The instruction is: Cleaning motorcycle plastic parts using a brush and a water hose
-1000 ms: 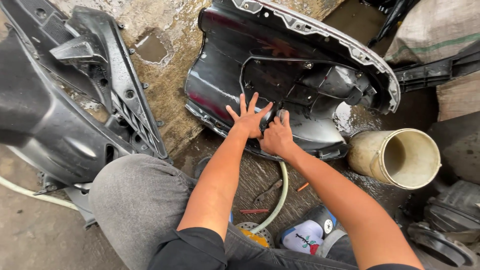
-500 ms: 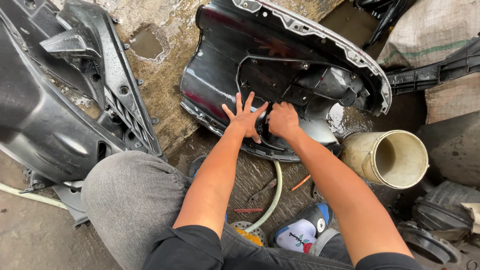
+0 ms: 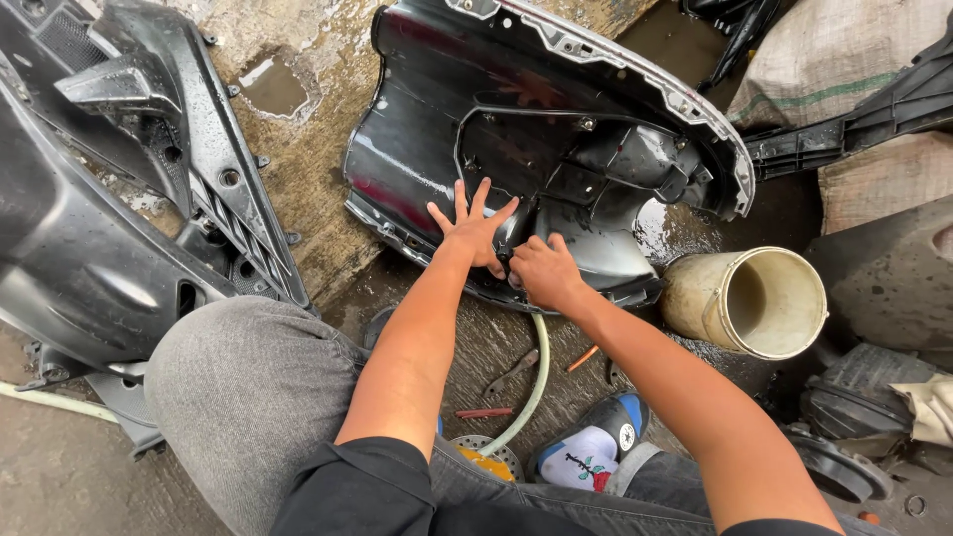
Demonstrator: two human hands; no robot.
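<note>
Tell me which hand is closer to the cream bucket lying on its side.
Right. The right hand rests on the wet black panel, just left of the cream bucket. The left hand, fingers spread, lies flat on the panel farther left.

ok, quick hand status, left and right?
Left hand: open, fingers spread flat on the black panel.
Right hand: closed, curled over the end of the pale hose; actual grip hidden.

Bucket (image 3: 747, 301) crowds right of black panel (image 3: 556, 149); hose (image 3: 531, 382), pliers (image 3: 513, 372) litter floor below; wet concrete (image 3: 308, 129) left stays passable.
</note>
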